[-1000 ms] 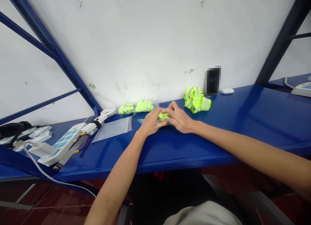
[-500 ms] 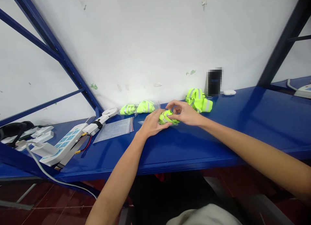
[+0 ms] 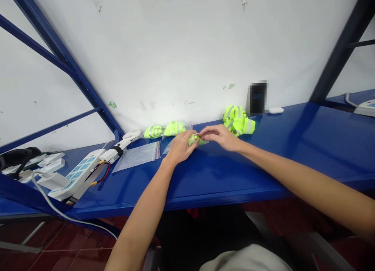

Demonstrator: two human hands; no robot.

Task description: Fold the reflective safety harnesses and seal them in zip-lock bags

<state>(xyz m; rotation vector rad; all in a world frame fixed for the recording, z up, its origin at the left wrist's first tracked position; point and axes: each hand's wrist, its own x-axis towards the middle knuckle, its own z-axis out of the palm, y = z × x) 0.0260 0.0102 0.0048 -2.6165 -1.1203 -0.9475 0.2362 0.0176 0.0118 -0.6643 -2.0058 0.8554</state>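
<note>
Two bare hands meet over a blue table (image 3: 240, 173) against a white wall. The left hand (image 3: 181, 147) curls around a small neon-yellow bundle (image 3: 192, 139), low above the tabletop, with clear plastic showing at its edges. The right hand (image 3: 219, 137) has its fingers drawn close together at the bundle's right end (whether they pinch cloth or plastic cannot be told). Behind the left hand, near the wall, lie two yellow bundles in clear bags (image 3: 175, 128); left of it, flat clear bags (image 3: 136, 156). Beyond the right hand sits a loose yellow bundle with grey stripes (image 3: 238, 120).
</note>
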